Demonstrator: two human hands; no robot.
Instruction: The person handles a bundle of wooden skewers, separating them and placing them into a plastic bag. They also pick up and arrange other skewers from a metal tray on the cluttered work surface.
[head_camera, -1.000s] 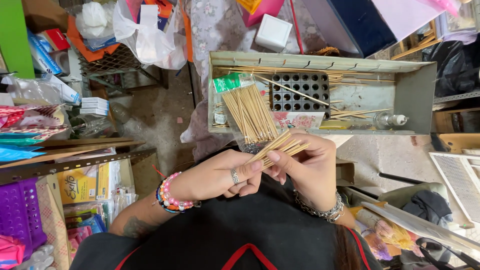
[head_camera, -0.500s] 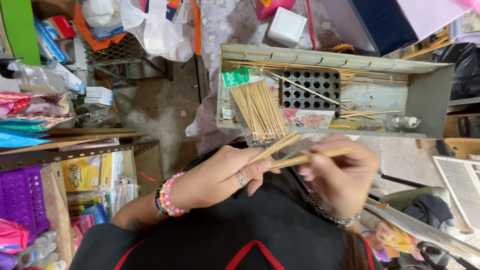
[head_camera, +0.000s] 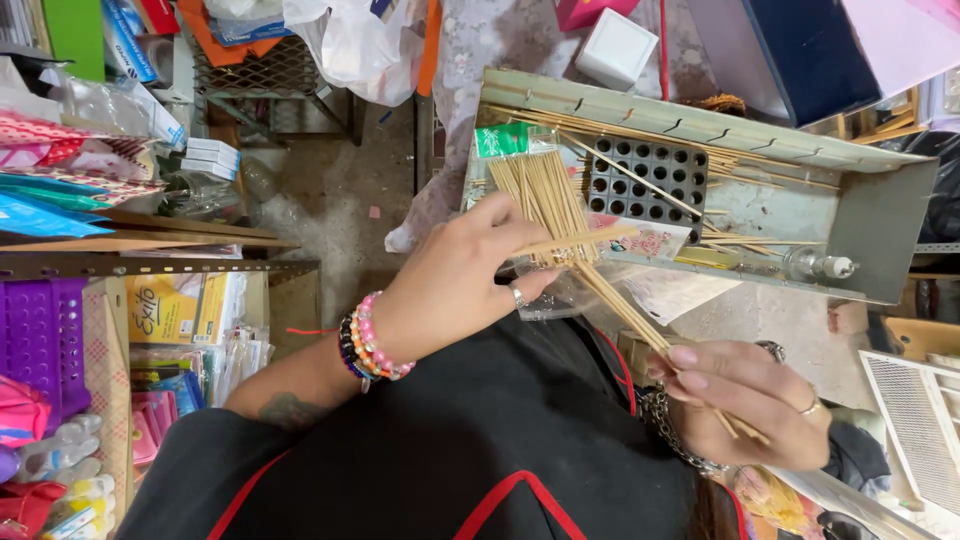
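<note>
two hands have parted: right hand (head_camera: 745, 400) seemingly draws sticks (head_camera: 640, 320) from left hand (head_camera: 460, 280).

The left hand (head_camera: 455, 290) pinches a thin wooden stick (head_camera: 575, 241) beside a clear packet of sticks (head_camera: 540, 190). The right hand (head_camera: 745, 400), nearer and to the right, grips several sticks (head_camera: 625, 310). Beyond lies a grey metal tray (head_camera: 880, 215) with a black perforated block (head_camera: 645, 180).

left hand (head_camera: 455, 290) raised toward stick bundle (head_camera: 540, 195), right hand (head_camera: 745, 400) drawn lower
</note>
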